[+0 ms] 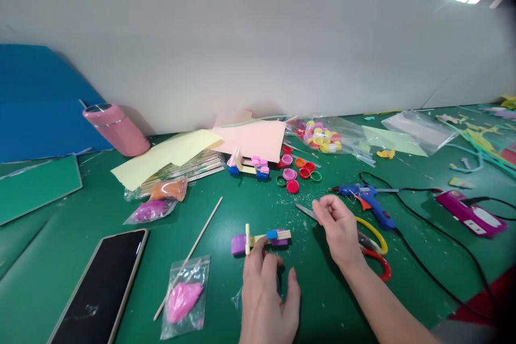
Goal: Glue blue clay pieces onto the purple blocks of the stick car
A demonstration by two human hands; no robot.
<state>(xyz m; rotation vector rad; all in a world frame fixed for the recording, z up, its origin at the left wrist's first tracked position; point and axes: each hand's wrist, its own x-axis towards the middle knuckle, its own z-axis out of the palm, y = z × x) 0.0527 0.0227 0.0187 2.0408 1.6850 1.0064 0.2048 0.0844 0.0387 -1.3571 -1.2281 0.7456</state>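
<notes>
I'm resting the left hand, loosely spread, against the clay-and-stick model near centre, where light fingertip contact should steady it best, while the right hand is pinching narrowly over scissors at right, holding I cannot tell what.

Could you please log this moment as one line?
left hand: touching small purple-and-yellow model | right hand: over scissors | right side: blue glue gun | left side: bagged pink lump
</notes>
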